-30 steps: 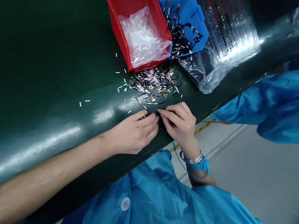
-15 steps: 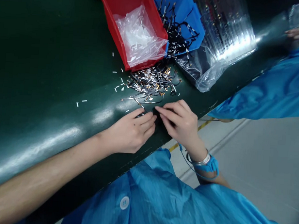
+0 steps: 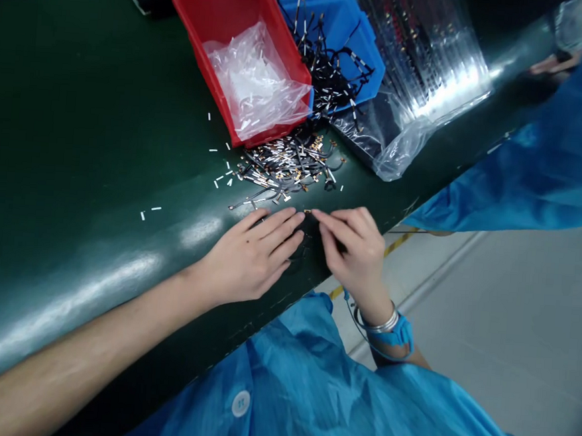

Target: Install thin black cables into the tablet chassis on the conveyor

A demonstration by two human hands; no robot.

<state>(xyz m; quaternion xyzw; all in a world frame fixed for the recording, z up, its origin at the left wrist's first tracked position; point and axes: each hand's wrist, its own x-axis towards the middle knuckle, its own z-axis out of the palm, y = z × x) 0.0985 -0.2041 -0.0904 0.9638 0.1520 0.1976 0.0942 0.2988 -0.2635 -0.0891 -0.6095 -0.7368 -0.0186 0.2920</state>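
My left hand (image 3: pixel 251 255) lies nearly flat on the green table, its fingers stretched out. At its index fingertip shows the gold connector end of a small flat cable (image 3: pixel 308 211); any more of the cable is hidden under those fingers. From the right, the index fingertip of my right hand (image 3: pixel 351 245) meets that connector, while the thumb stays a little apart below it. Just beyond both hands spreads a loose pile of short black cables (image 3: pixel 285 161) with silver and gold ends.
A red bin (image 3: pixel 219 107) with a clear plastic bag (image 3: pixel 256 76) stands behind the pile. Beside it are a blue bin (image 3: pixel 367 57) of black cables and clear-wrapped trays (image 3: pixel 430 75). Small white strips (image 3: pixel 156 208) dot the table. Another person's blue sleeve (image 3: pixel 538 169) is at right.
My left fingers have straightened and flattened against the table. A gold connector now shows between the two hands. The right index finger has stretched out; the view has shifted slightly.
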